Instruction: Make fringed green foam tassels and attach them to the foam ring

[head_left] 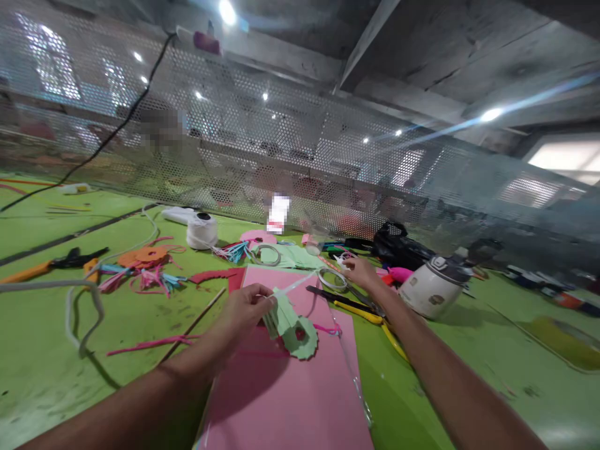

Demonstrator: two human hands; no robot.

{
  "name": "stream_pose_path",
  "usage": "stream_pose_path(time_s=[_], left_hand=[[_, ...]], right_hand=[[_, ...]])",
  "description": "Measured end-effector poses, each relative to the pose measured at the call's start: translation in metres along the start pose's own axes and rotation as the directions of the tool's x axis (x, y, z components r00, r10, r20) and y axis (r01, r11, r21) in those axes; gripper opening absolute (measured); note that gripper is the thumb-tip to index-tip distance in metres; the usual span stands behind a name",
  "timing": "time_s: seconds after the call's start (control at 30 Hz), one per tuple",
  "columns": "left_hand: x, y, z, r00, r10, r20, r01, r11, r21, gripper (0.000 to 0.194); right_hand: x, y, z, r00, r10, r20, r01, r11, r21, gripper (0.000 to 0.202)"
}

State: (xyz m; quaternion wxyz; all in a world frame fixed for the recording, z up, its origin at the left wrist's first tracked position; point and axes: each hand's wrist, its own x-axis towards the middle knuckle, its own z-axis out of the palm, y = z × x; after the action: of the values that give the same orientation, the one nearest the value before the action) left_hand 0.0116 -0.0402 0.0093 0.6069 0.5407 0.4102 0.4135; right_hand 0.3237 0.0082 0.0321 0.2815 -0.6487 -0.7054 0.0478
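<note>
At the far left of the table (28, 350), orange-handled pliers (35, 271) lie beside a grey cable (99, 306). Next comes an orange paper piece (143, 256) among pink and blue strands (157, 279); it looks already cut to shape, though whether the strands are joined to it I cannot tell. A white thread spool (202, 232) stands behind, with pink strips (150, 344) and a thin stick (201, 319) nearer. The left hand (248, 304) has thumb and fingers closed on a green paper piece (293, 328), held over the upper part of a pink board (290, 406). That piece has its notched edge and an opening cut, so the cutting on it appears done. A pale, see-through strip (300, 285) runs from it up to the right, its far end apparently loose, so fastening seems part-way and not yet finished. Green sheets (293, 256) lie behind the board, perhaps stock awaiting use. A tape roll (332, 280) and a yellow-handled tool (359, 310) come next. The right hand (363, 273) has its fingers drawn narrow at a small white item (344, 262); whether it grips that, I cannot tell. Farther right stands a white flask (429, 286), beside a bright pink object (400, 274).
</note>
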Motion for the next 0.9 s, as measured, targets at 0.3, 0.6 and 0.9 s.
stream_pose_path(time_s=[0.3,0.6,0.9], left_hand=[[0.003,-0.001,-0.004,0.994,0.068,-0.089,-0.058,0.992,0.115,0.021],[0.010,-0.001,-0.009,0.995,0.021,-0.096,-0.028,0.997,-0.069,0.032],[0.018,-0.003,-0.012,0.992,-0.004,-0.129,-0.014,0.991,-0.131,0.035]], right_hand=[[-0.107,0.028,-0.049,0.980,0.065,0.187,-0.004,0.952,-0.306,0.023],[-0.135,0.058,-0.057,0.937,0.203,0.285,-0.039,0.871,-0.490,0.054],[-0.130,0.054,-0.071,0.893,0.328,0.308,-0.157,0.868,-0.471,0.039]])
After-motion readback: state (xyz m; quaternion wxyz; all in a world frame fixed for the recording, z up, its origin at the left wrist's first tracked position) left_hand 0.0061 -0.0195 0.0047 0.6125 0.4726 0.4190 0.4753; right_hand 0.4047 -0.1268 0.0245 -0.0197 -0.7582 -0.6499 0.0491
